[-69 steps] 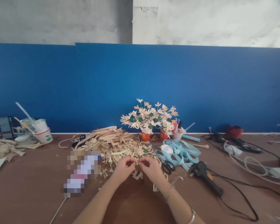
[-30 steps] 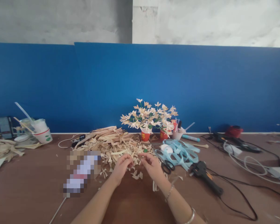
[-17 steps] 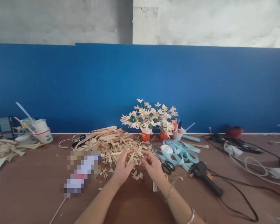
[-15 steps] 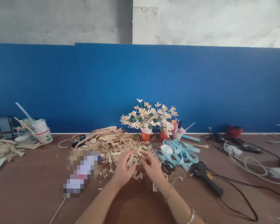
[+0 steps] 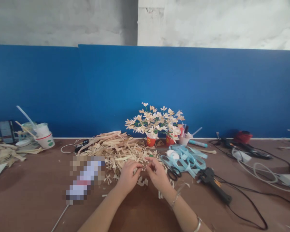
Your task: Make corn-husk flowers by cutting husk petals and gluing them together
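Observation:
My left hand point(image 5: 130, 175) is closed in a pinch, thumb tip against the fingertips, over the near edge of a pile of pale dried husk strips point(image 5: 125, 151). Facing it, a small gap away, is my right hand point(image 5: 158, 174), its thumb and fingers curled together. Anything between either set of fingertips is too small to make out. Behind the hands stand pale husk flowers point(image 5: 147, 120) on green stems in a red and white cup point(image 5: 150, 140), beside a second similar cup point(image 5: 169, 140). Black-handled scissors point(image 5: 174, 174) lie right of my right hand.
Light blue ribbon point(image 5: 188, 158) lies heaped beyond the scissors. A black glue gun point(image 5: 214, 185) with its cord rests at the right, near white cables point(image 5: 256, 169). At the left are a white cup point(image 5: 45, 141) and a blurred-out object point(image 5: 84, 180). A blue partition point(image 5: 111, 87) backs the table.
My left thumb has risen to meet the fingertips, and the fingers have bent down, so the left hand went from open to pinched. The right hand has hardly moved.

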Demonstrator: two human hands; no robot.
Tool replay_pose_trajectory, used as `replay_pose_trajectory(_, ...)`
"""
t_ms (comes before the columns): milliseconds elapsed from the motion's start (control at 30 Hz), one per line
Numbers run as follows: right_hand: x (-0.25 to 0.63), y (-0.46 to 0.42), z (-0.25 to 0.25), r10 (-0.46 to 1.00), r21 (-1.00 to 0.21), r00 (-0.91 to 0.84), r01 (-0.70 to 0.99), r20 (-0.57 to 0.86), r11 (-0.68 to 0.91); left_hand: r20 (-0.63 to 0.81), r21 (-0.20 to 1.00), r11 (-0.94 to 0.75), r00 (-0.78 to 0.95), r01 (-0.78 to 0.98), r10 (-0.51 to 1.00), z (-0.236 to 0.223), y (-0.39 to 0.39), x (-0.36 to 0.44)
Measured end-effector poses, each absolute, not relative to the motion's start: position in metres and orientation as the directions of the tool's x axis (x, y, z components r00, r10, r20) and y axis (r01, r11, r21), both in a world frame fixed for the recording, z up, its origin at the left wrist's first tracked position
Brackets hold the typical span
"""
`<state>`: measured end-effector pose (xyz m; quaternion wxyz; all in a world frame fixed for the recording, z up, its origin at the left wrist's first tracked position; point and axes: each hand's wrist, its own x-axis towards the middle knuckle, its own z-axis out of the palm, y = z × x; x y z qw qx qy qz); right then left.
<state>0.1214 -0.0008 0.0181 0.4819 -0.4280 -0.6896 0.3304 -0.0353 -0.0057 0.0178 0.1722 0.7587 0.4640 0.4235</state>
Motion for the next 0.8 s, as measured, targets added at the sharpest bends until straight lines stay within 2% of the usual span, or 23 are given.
replay_pose_trajectory(200, 0.1217, 0.0, 0.0197, 0.914, -0.875, -0.093, 0.266, 0.395, 0.405, 0.474, 0.663, -0.489, 0.188, 0.567, 0.86, 0.0175, -0.0043, -0.0352)
replay_pose_trajectory(400, 0.1233, 0.0022, 0.0196, 0.917, -0.88, -0.104, 0.258, 0.386, 0.399, 0.456, 0.69, -0.46, 0.159, 0.559, 0.876, 0.0146, -0.0015, -0.0376)
replay_pose_trajectory(633, 0.1243, 0.0056, 0.0149, 0.92, -0.891, -0.067, 0.228, 0.387, 0.392, 0.465, 0.618, -0.481, 0.205, 0.622, 0.861, 0.0179, -0.0014, -0.04)
replay_pose_trajectory(800, 0.1256, 0.0084, 0.0113, 0.922, -0.904, -0.051, 0.184, 0.383, 0.386, 0.474, 0.62, -0.478, 0.189, 0.622, 0.86, 0.0202, -0.0021, -0.0406)
